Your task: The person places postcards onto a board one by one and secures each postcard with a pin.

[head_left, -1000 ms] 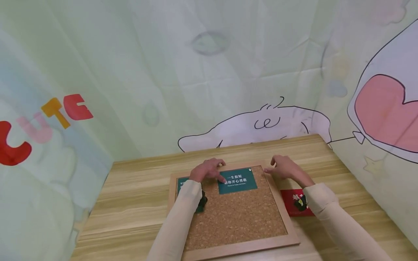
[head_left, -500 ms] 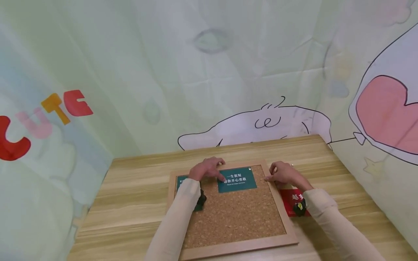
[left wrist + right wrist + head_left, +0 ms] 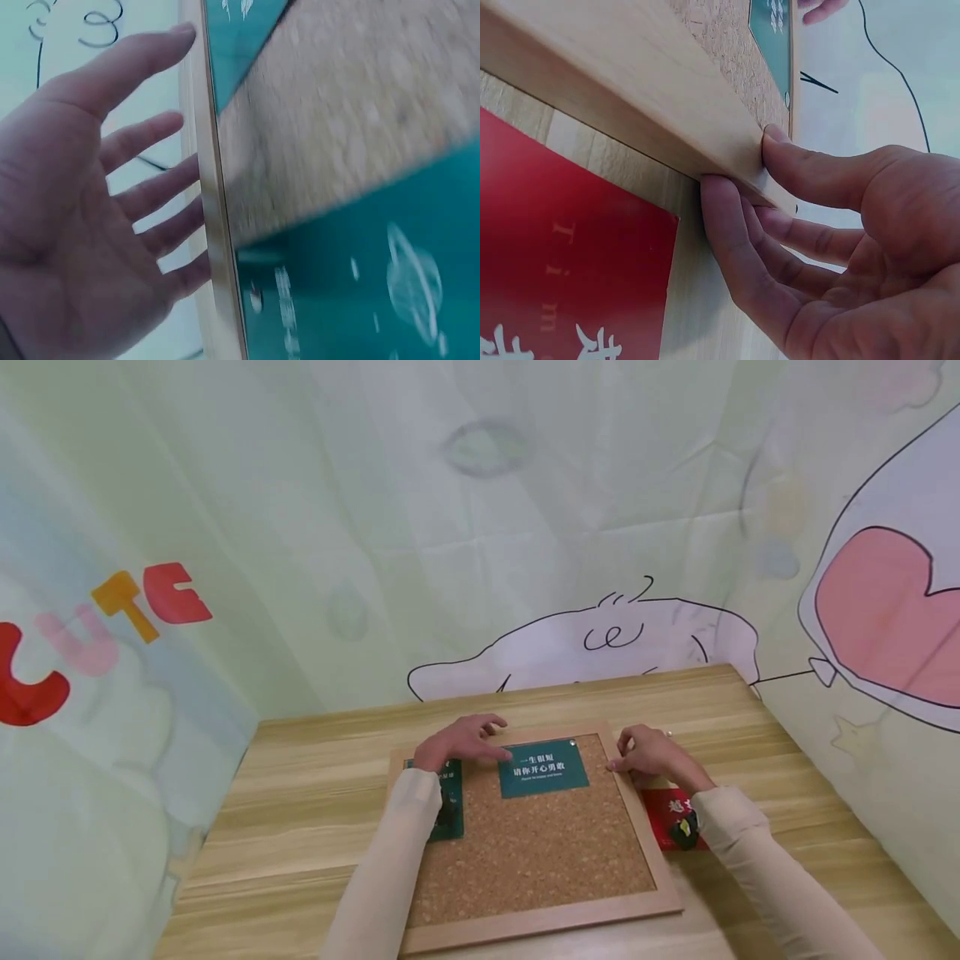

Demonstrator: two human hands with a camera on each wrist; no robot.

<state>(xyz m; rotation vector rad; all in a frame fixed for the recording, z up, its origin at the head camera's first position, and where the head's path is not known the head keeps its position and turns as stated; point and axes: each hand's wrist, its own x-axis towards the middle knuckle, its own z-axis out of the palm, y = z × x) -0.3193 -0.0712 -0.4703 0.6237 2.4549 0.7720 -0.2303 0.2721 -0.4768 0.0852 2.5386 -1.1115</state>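
A wood-framed cork board lies on the table. A green card with white lettering sits at its top, with a small shiny pin at its upper right corner. Another green card lies at the board's left, partly behind the left forearm. My left hand hovers at the board's top edge, thumb and fingers spread, holding nothing. In the left wrist view its fingers are near the frame. My right hand pinches the frame's right side near the top corner, thumb above and fingers beneath.
A red card lies on the table right of the board, partly under the right wrist. A tiny shiny object sits beyond the right hand. A printed curtain stands behind the wooden table.
My left hand has drawn slightly left and up, off the lettering of the top green card. My right hand has come down onto the board's right frame and now pinches it.
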